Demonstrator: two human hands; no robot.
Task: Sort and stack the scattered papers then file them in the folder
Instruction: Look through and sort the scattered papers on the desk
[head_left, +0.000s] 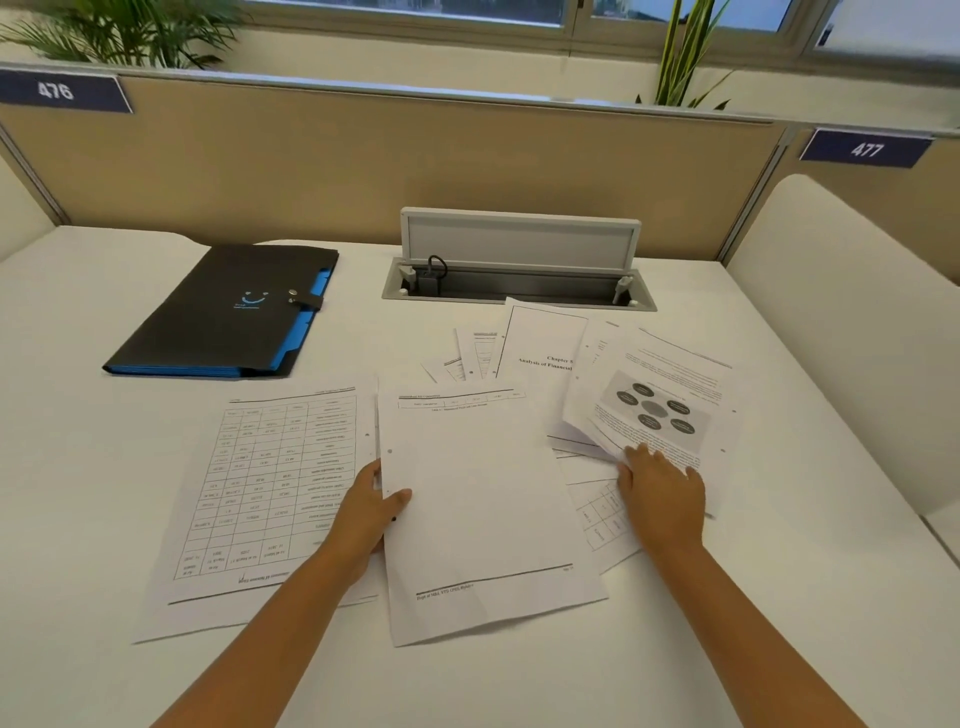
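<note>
Several printed sheets lie scattered on the white desk (93, 519). My left hand (371, 506) grips the left edge of a mostly blank sheet (483, 499), thumb on top. To its left lies a table sheet (265, 493), upside down to me. My right hand (662, 491) pinches the near edge of a diagram sheet (660, 400) and lifts it slightly off the pile. Behind it is a chapter title page (545, 343), with more sheets fanned beneath. A black folder (228, 312) with blue inner tabs lies shut at the back left, clasp fastened.
An open cable box (519, 270) with a raised grey lid is set in the desk behind the papers. A beige partition (363, 171) with number plates 476 and 477 closes the back. A white divider (852, 322) bounds the right side.
</note>
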